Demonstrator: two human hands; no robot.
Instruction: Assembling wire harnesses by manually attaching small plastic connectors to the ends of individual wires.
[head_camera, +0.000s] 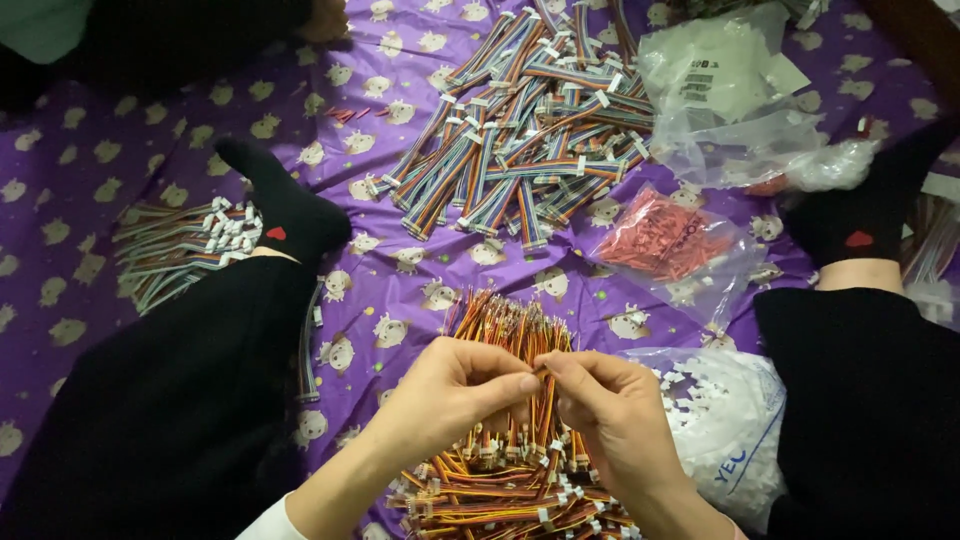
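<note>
Head view, looking straight down: both hands meet over a pile of short orange-red-yellow wire harnesses (510, 470) lying on a purple cloth with little cartoon prints (120, 140). The left hand (455, 395) and right hand (610, 405) each have thumb and forefinger pressed together, pinching one thin wire (541, 372) between them, right above the pile, so both grips are closed on that same strand. Looks like it's held up at fingertip height to keep it apart from the tangle below.

Farther up there's a big heap of rainbow ribbon cables (530, 130), and another bundle with white connectors (190, 245) sits off left by a black-socked foot (285, 205). On the right: a bag of red bits (665, 240), a clear bag (725, 85), and a bag of white connector housings (725, 420) just beside the right hand, handy to reach.
</note>
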